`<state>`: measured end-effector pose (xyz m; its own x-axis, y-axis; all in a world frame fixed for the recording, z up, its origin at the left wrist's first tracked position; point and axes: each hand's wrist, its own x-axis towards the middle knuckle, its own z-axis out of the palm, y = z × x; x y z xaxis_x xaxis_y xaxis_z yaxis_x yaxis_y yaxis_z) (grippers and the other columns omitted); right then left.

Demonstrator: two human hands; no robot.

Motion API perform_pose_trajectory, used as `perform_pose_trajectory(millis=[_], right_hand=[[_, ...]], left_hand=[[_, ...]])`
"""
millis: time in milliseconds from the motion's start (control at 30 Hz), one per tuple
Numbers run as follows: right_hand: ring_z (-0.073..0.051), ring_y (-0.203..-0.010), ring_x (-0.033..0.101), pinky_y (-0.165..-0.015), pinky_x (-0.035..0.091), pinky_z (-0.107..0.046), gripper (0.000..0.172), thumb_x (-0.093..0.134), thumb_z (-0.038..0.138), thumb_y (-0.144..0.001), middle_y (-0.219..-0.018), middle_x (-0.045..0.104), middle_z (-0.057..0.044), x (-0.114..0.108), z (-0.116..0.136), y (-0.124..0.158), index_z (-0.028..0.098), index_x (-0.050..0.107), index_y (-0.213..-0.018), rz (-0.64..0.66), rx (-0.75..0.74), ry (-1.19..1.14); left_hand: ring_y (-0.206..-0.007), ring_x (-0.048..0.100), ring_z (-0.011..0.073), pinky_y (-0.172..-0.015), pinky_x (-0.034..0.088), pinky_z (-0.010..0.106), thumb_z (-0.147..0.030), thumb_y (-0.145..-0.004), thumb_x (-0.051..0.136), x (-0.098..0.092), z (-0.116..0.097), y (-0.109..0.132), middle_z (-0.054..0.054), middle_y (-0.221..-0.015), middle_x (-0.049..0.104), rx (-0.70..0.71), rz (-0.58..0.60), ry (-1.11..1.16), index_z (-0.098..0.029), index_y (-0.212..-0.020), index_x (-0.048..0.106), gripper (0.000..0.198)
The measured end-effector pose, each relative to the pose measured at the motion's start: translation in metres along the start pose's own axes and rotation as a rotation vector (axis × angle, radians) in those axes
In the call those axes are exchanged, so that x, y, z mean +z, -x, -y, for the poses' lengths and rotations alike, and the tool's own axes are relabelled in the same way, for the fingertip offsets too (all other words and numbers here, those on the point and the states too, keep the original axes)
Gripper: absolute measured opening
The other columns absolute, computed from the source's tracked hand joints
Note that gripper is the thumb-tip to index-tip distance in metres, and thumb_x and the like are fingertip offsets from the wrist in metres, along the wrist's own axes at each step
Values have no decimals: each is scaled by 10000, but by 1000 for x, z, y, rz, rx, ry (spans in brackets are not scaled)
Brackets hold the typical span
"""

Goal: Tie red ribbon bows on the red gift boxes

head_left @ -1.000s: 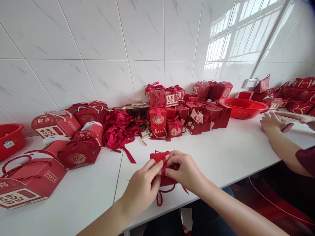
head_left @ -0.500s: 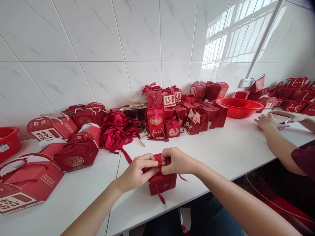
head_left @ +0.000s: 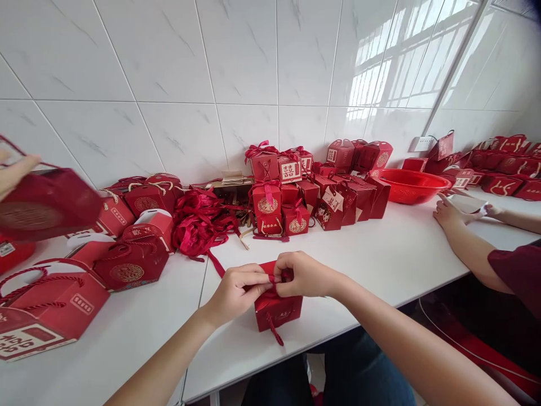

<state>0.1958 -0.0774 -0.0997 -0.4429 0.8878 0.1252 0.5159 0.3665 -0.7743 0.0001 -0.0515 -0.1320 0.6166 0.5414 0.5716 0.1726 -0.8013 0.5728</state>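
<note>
A small red gift box (head_left: 279, 311) stands on the white table in front of me, with a twisted red cord (head_left: 276, 334) hanging down its near side. Over its top, my left hand (head_left: 242, 290) pinches a dark red ribbon (head_left: 271, 279) between thumb and fingers. My right hand (head_left: 301, 275) is closed on the same ribbon, right beside the left. The fingers partly hide the ribbon and the top of the box.
Red ribbon (head_left: 202, 223) lies heaped behind my left hand. Finished boxes (head_left: 267, 200) are stacked by the wall, larger handled boxes (head_left: 131, 265) at left. A red basin (head_left: 412, 186) stands right. One co-worker's hands (head_left: 450, 211) hold a pale piece; another hand (head_left: 17, 172) carries a red box.
At far left, another person's hand with a red box has come into view. The right co-worker has lifted a pale piece. My hands keep pinching the ribbon, barely shifted.
</note>
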Motion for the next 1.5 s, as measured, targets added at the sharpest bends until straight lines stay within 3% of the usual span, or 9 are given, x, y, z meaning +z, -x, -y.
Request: perform_pose_trajectory(millis=[233,533,667,767,933,1100,1200,1333,1500], right_hand=[[-81,-591,472,-548,377,-199,48,642,133,-631,-724,549,19,4,1,5,158,601,-635,-45,-42,40],[-79,-586,456,-537,373,-200,60,622,126,-645,-754,551,16,6,-3,10,169,582,-634,-77,-42,58],[-82,-596,449,-547,374,-209,89,612,119,-645,-777,534,20,4,-3,10,177,547,-622,0,-85,87],[-94,-627,444,-577,376,-220,120,576,100,-651,-766,512,21,-1,-3,14,182,497,-614,-18,-88,121],[-112,-675,450,-635,387,-243,143,537,78,-651,-791,511,16,-17,-17,30,194,454,-641,-83,-30,208],[-132,-749,521,-653,432,-256,110,508,100,-702,-864,579,-13,-15,-31,36,198,470,-669,-145,21,100],[-144,-794,552,-694,463,-275,101,508,118,-723,-901,604,-24,-8,-31,34,199,478,-671,-178,22,32],[-180,-904,582,-771,465,-319,116,553,120,-686,-1064,600,-55,-4,-30,35,191,481,-630,-241,9,61],[-199,-958,579,-814,446,-337,139,576,112,-673,-1113,583,-63,-5,-28,44,197,472,-640,-265,-21,173]], left_hand=[[-618,599,115,-554,504,190,-60,-813,567,4,-7,3,43,-720,654,32,-54,-21,-180,-787,739,212],[-693,572,127,-592,492,215,-118,-831,589,11,-11,9,41,-787,587,-97,-124,9,-187,-838,733,160],[-712,567,124,-616,487,214,-111,-845,565,11,-10,11,38,-814,586,-135,-55,34,-179,-865,707,159],[-743,558,129,-662,477,231,-120,-879,499,5,-11,11,42,-861,575,-121,-10,-21,-171,-878,653,162],[-743,535,135,-696,452,253,-212,-926,433,-20,-12,10,24,-873,553,-314,78,-153,-192,-827,543,150],[-1014,550,183,-876,464,302,-278,-947,388,-24,-17,9,73,-1077,569,-335,200,87,-201,-798,533,221],[-1151,506,206,-938,449,334,-298,-941,409,-17,-17,9,89,-1210,548,-334,190,206,-198,-742,516,247],[-1143,489,219,-972,417,389,-311,-908,483,-13,-10,8,72,-1156,593,-303,99,28,-196,-665,489,269],[-1120,467,254,-998,347,470,-289,-879,517,-17,-8,8,49,-1102,621,-219,62,-243,-191,-634,531,264]])
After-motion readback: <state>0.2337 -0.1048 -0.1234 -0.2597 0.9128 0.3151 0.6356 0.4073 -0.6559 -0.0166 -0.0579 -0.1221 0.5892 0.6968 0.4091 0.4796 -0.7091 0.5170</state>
